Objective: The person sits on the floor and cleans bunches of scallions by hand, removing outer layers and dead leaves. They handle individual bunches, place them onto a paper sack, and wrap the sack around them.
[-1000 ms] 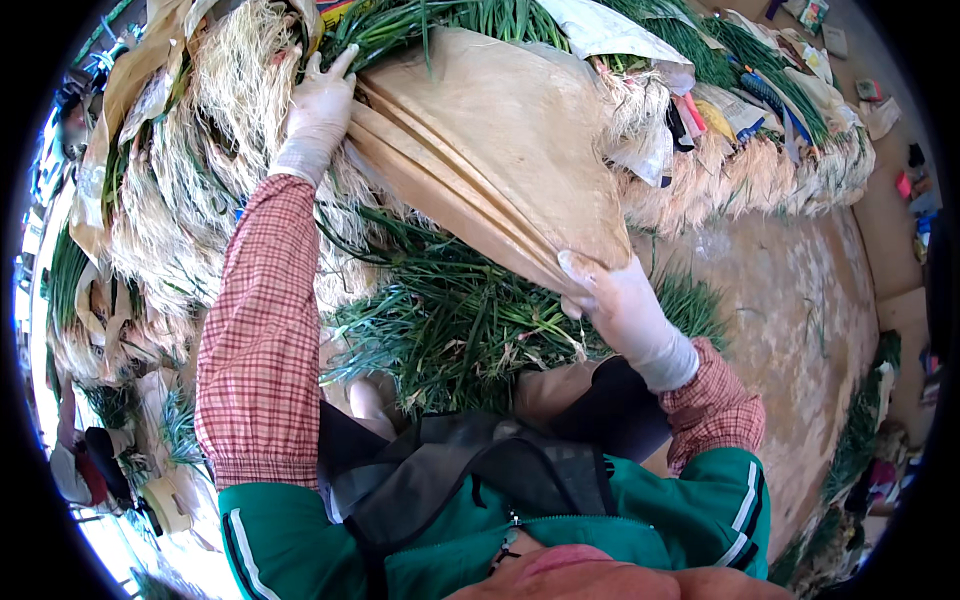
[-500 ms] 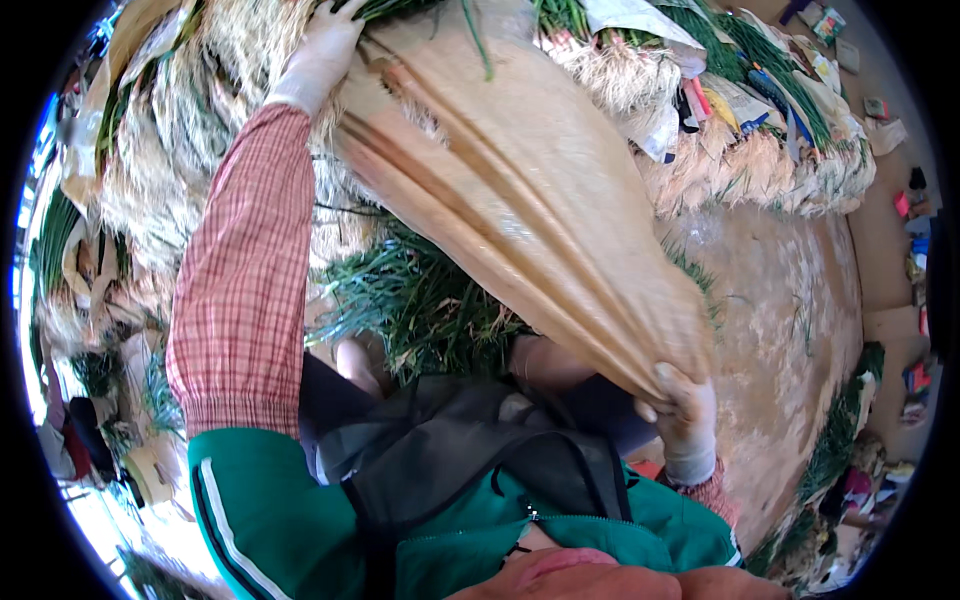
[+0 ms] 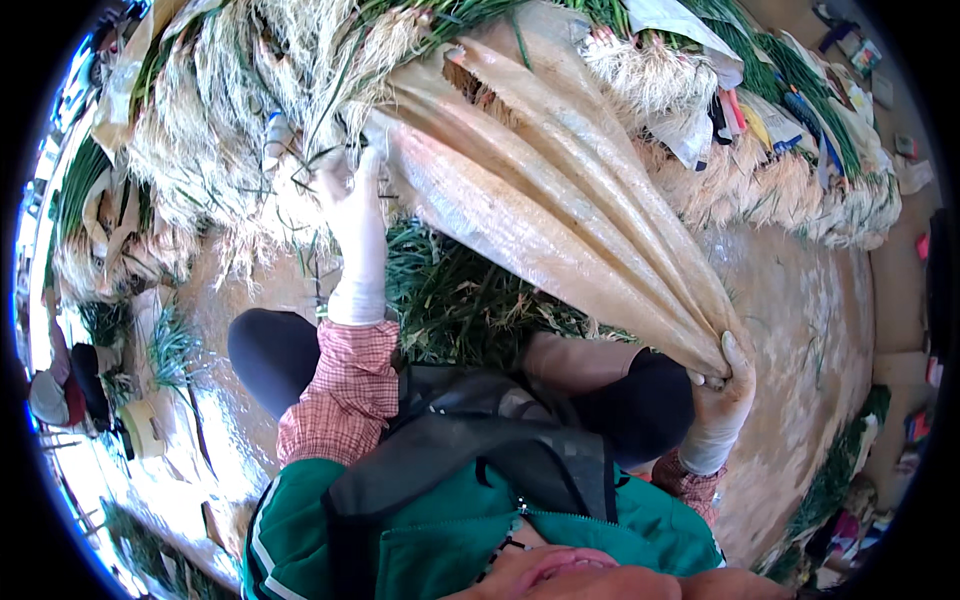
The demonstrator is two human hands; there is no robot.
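Observation:
My right hand (image 3: 722,392), in a white glove, grips the gathered near end of a tan plastic sheet (image 3: 560,210). That sheet runs in long folds up toward the far side and has a torn opening near its far end. My left hand (image 3: 352,215), also gloved, is by the sheet's left edge, with its fingers apart; I see nothing held in it. Just beyond its fingertips lie bundled green onions (image 3: 215,130), their pale stringy roots facing me. Loose green leaves (image 3: 460,300) lie in a heap beneath the sheet, in front of my crossed legs.
More green onions (image 3: 660,70) are piled at the far right, partly covered with pale sheets. A wet brown floor covering (image 3: 800,310) spreads to my right. A yellowish container (image 3: 142,428) stands at the left, and scattered small items lie along the right edge.
My left hand has drawn back from the far onion tops toward me, bending at the elbow. My right hand, still gripping the sheet, appears slightly farther right.

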